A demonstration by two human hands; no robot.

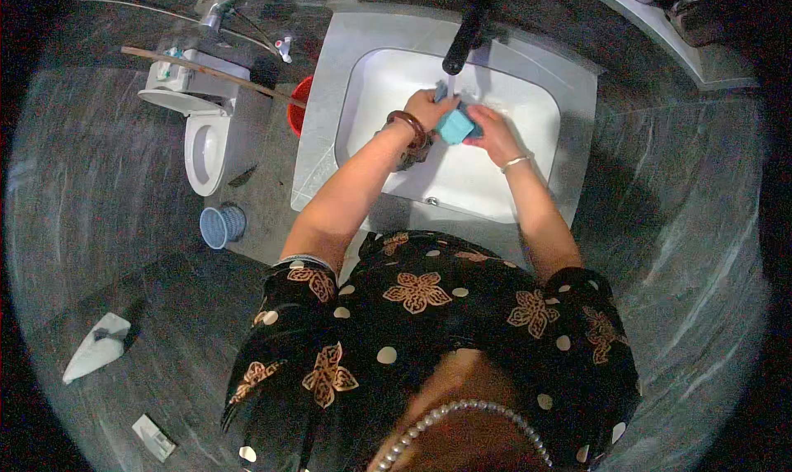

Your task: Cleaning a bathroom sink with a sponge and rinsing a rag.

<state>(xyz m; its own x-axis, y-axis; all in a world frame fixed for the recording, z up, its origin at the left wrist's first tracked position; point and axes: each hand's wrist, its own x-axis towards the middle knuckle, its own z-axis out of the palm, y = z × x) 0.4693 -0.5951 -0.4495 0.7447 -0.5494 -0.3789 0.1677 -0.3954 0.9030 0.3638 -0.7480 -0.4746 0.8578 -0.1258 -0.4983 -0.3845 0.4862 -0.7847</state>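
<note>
Both hands are over a white sink basin [495, 181], just below a black faucet [459, 51] from which a thin stream of water seems to fall. My left hand [427, 110] grips a grey-blue cloth [441, 91] by its upper left part. Between the hands is a light turquoise block, perhaps a sponge [455, 126], with darker cloth behind and beside it. My right hand [492, 131] holds its right side along with the cloth. A dark patterned thing, maybe a hair tie, hangs by my left wrist below the brown bangle.
A grey stone counter [315, 131] surrounds the basin. To the left are a red bucket [299, 108] with a wooden stick [210, 71] across it, a white toilet [207, 150] with its lid up, and a blue plastic basket [221, 226] on the floor.
</note>
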